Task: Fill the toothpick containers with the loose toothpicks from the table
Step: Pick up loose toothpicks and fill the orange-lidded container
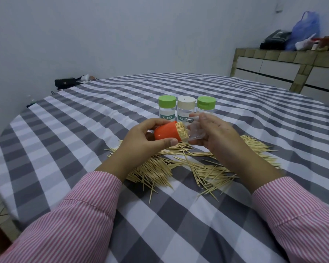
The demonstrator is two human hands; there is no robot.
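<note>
A person in a pink-striped shirt works over a round table (68, 141) covered in grey-and-white check. The left hand (141, 141) grips an orange cap (164, 133) lying on its side, fingers curled over the top and thumb beneath, with a tight bundle of toothpicks (182, 132) projecting from its open end toward the right. The right hand (215, 135) holds a clear container body (195, 130), fingers partly curled around it, its mouth just beside the bundle's tips. Both hands are raised above the table, close together. Below and nearer lie loose toothpicks (179, 168), scattered in heaps from left to right under the wrists. Just beyond the hands stand three upright containers in a row: a green-lidded container (167, 107) at left, a cream-lidded container (186, 109) in the middle, and another green-lidded one (206, 106) at right, partly hidden by the right fingers.
</note>
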